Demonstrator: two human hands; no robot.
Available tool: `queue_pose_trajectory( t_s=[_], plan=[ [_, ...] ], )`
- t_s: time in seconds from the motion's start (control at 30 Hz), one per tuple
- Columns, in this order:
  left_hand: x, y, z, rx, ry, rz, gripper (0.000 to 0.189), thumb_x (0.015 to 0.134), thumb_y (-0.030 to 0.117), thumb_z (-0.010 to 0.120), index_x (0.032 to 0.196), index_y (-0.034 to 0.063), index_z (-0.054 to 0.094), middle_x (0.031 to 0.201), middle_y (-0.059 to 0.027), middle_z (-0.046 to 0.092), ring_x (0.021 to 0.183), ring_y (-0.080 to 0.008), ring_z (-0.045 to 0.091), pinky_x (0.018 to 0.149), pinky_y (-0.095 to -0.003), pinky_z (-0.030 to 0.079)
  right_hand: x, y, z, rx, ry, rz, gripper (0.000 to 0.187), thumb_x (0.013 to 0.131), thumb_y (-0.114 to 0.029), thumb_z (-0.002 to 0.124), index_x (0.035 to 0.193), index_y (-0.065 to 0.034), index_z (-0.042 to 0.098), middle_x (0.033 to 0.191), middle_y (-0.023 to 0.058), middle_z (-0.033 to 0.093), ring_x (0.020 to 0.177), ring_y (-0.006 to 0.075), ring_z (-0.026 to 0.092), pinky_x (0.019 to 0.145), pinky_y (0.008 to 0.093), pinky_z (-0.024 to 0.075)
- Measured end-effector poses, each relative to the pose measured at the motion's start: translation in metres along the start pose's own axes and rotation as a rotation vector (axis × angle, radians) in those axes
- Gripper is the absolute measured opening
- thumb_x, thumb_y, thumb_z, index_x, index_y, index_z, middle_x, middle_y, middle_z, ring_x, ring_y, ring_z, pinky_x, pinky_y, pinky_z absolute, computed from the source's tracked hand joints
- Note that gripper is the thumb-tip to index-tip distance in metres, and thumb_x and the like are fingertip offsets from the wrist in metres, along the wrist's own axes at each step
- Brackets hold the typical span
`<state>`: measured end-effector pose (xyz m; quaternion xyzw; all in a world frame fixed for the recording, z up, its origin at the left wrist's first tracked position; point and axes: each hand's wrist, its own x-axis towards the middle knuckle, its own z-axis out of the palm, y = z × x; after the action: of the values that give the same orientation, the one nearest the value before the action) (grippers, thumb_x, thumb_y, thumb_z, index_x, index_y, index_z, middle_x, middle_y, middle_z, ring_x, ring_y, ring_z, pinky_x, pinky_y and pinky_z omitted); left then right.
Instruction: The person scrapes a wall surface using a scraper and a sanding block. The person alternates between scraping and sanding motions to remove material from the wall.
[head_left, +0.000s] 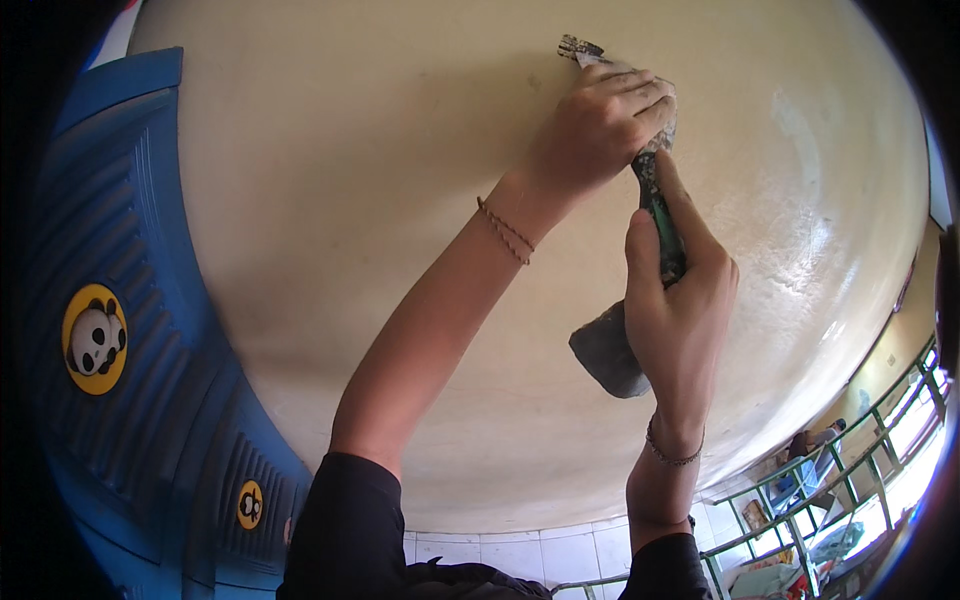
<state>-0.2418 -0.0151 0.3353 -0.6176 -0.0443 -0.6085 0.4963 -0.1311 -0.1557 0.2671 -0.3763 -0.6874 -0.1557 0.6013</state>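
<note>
A putty knife (661, 225) with a worn black-and-green handle and a stained metal blade lies against the beige wall (360, 187). My right hand (682, 300) grips its handle, thumb and forefinger stretched along it towards the blade. Over the blade lies my left hand (611, 112), fingers bent across it and hiding most of the metal. One dark, crusted blade corner sticks out beyond the left fingers. Below my right palm shows a dark grey flat piece (611, 352), its material unclear and partly hidden by the hand.
Blue cabinets (157, 300) with panda stickers stand close on the left. At lower right are a green metal frame (832, 480), a seated person (825, 439) and assorted items on the floor. White tiles (517, 559) lie below the wall.
</note>
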Motion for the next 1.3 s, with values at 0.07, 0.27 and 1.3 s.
queue_pose_trajectory(
  t_s=[0.07,0.27,1.3],
  plan=[
    [-0.003,0.002,0.001,-0.028,0.004,-0.02,0.025,0.08,0.005,0.069,0.104,0.0052,0.073,0.107,-0.0054,0.076,0.107,-0.0244,0.071,0.095,-0.0382,0.054,0.0,-0.005,0.001,-0.01,0.011,0.036,0.044,0.092,-0.011,0.059,0.134,0.0009,0.065,0.053,0.0137,0.053,0.041,0.0243,0.053,0.048,0.0349,0.0406],
    [0.002,-0.003,0.006,-0.055,0.0,0.009,0.018,0.083,0.006,0.067,0.1,0.0038,0.073,0.109,-0.0074,0.075,0.108,-0.0224,0.071,0.099,-0.0382,0.052,-0.003,0.0,0.007,-0.049,-0.001,0.093,0.046,0.093,-0.008,0.059,0.138,-0.0028,0.063,0.065,0.0063,0.056,0.058,0.0075,0.047,0.058,0.0279,0.0432],
    [0.006,-0.01,0.003,-0.131,0.014,0.038,0.028,0.079,0.004,0.069,0.107,0.0037,0.074,0.107,-0.0099,0.075,0.105,-0.0284,0.072,0.094,-0.0388,0.056,0.004,0.0,0.016,-0.112,0.105,-0.014,0.044,0.09,-0.014,0.062,0.132,-0.0031,0.067,0.048,0.0139,0.051,0.04,0.0301,0.055,0.048,0.0392,0.0425]
  ],
)
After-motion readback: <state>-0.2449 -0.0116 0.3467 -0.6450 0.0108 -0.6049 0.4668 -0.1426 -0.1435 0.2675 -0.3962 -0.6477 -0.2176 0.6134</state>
